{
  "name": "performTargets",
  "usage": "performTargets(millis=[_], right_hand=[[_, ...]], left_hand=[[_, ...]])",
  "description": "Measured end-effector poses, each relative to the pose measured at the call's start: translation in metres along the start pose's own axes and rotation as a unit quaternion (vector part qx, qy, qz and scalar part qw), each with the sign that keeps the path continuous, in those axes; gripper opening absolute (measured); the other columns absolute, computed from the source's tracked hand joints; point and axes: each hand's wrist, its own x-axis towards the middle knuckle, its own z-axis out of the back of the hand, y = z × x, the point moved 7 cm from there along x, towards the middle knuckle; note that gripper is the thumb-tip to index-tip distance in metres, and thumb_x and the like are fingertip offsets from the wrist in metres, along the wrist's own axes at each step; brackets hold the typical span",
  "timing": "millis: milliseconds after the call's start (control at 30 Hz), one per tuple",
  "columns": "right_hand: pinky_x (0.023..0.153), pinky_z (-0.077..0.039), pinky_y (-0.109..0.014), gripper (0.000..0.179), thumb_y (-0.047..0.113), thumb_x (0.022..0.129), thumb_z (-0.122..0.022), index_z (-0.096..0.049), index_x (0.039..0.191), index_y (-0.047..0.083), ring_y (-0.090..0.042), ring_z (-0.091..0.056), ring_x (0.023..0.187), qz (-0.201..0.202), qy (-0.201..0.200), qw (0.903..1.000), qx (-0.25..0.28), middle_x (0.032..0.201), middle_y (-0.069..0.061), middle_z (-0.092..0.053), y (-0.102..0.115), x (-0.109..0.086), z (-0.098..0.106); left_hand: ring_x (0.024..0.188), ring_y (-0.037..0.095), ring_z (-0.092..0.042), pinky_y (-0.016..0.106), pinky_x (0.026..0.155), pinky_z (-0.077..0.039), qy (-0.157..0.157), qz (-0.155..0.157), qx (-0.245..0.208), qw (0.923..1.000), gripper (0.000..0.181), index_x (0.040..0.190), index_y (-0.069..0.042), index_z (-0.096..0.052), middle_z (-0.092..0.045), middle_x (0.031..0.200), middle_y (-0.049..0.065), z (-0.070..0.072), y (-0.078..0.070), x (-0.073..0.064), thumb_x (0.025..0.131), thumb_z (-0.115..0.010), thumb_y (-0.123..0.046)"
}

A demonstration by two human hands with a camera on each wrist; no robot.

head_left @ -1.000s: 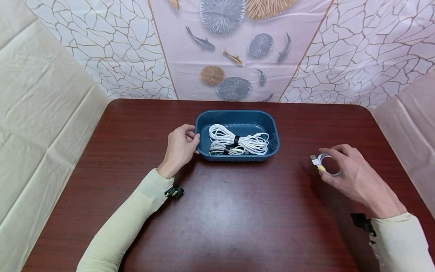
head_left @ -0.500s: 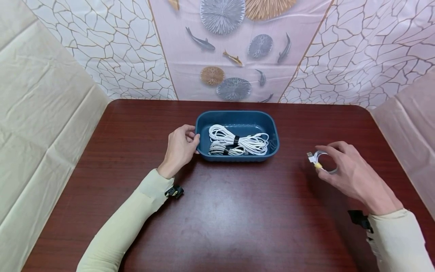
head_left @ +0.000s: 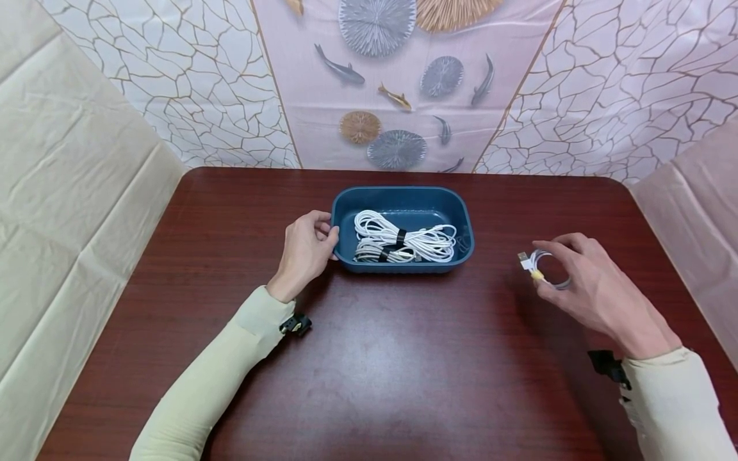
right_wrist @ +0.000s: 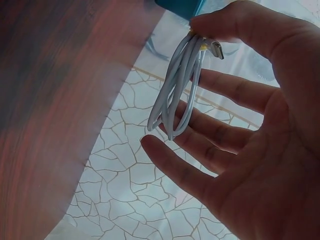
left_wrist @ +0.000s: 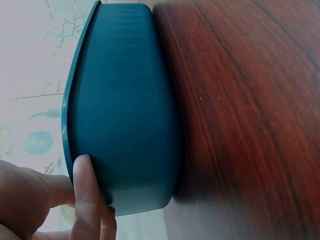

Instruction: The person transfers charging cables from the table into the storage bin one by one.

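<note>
A blue plastic bin (head_left: pixel 403 269) stands on the table toward the back. My left hand (head_left: pixel 308 250) grips its left end; in the left wrist view a fingertip (left_wrist: pixel 82 167) lies against the outer wall, just under the rim. Inside the bin lie a large bundle of white cable (head_left: pixel 429 242) and a smaller greyish bundle (head_left: pixel 371 251), both with black straps. Off to the right, my right hand (head_left: pixel 596 291) pinches a small coiled USB cable (right_wrist: pixel 177 85) near its yellow tie, holding it above the table. Its metal USB plug (head_left: pixel 523 257) points toward the bin.
The table (head_left: pixel 369 358) is dark reddish wood with rounded back corners. A patterned backdrop (head_left: pixel 398 96) rises behind it, and pale cloth (head_left: pixel 75 192) hangs along the left side. The tabletop stretches between the two forearms.
My right hand has moved slightly left and away from me with the coiled USB cable. The left hand and the bin have stayed in place.
</note>
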Motion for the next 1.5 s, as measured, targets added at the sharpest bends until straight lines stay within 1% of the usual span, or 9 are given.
performTargets(millis=[233, 567, 700, 967, 1200, 1500], right_hand=[[0.093, -0.047, -0.064, 0.057, 0.017, 0.085, -0.076, -0.058, 0.138, 0.001, -0.045, -0.045, 0.120, 0.003, 0.000, 1.0000, 0.002, 0.130, -0.027, -0.051, 0.002, 0.002, 0.001], [0.091, -0.046, -0.060, 0.056, 0.016, 0.084, -0.076, -0.060, 0.136, 0.002, -0.045, -0.046, 0.118, 0.016, -0.017, 0.9997, 0.010, 0.128, -0.026, -0.053, 0.006, 0.006, 0.004], [0.092, -0.046, -0.061, 0.057, 0.016, 0.084, -0.076, -0.060, 0.136, 0.001, -0.045, -0.046, 0.119, 0.019, -0.016, 0.9996, 0.012, 0.129, -0.026, -0.053, 0.009, 0.008, 0.005], [0.091, -0.048, -0.060, 0.057, 0.016, 0.085, -0.077, -0.059, 0.137, 0.002, -0.043, -0.046, 0.118, 0.019, -0.010, 0.9998, 0.006, 0.129, -0.026, -0.053, 0.012, 0.011, 0.007], [0.093, -0.048, -0.062, 0.057, 0.017, 0.085, -0.077, -0.059, 0.137, 0.002, -0.044, -0.045, 0.119, 0.021, -0.013, 0.9997, 0.006, 0.131, -0.026, -0.053, 0.016, 0.014, 0.011], [0.094, -0.050, -0.063, 0.059, 0.017, 0.084, -0.077, -0.059, 0.138, 0.002, -0.044, -0.044, 0.121, 0.027, -0.010, 0.9996, 0.007, 0.132, -0.026, -0.052, 0.024, 0.020, 0.011]], left_hand=[[0.058, 0.017, -0.070, 0.024, 0.058, -0.062, -0.002, -0.002, 0.004, 1.0000, 0.031, 0.125, 0.004, -0.065, -0.070, 0.095, 0.013, 0.000, 0.000, 0.000, 0.098, -0.067, -0.011], [0.058, 0.018, -0.070, 0.024, 0.056, -0.062, 0.005, 0.001, -0.009, 0.9999, 0.033, 0.127, 0.004, -0.064, -0.069, 0.097, 0.014, 0.000, 0.001, -0.001, 0.098, -0.066, -0.012], [0.057, 0.017, -0.070, 0.024, 0.057, -0.062, 0.008, 0.004, -0.008, 0.9999, 0.035, 0.129, 0.004, -0.063, -0.069, 0.098, 0.014, -0.001, 0.002, -0.002, 0.099, -0.066, -0.014], [0.058, 0.021, -0.071, 0.025, 0.056, -0.062, 0.006, 0.001, -0.014, 0.9999, 0.034, 0.128, 0.004, -0.063, -0.069, 0.096, 0.014, 0.000, 0.001, -0.001, 0.098, -0.066, -0.012], [0.058, 0.019, -0.070, 0.025, 0.056, -0.062, 0.008, 0.001, -0.016, 0.9998, 0.034, 0.128, 0.005, -0.063, -0.069, 0.097, 0.014, -0.001, 0.000, -0.001, 0.098, -0.066, -0.011], [0.055, 0.014, -0.067, 0.024, 0.056, -0.061, 0.004, -0.002, -0.012, 0.9999, 0.033, 0.127, 0.004, -0.064, -0.070, 0.096, 0.014, 0.000, -0.001, -0.001, 0.098, -0.066, -0.011]])
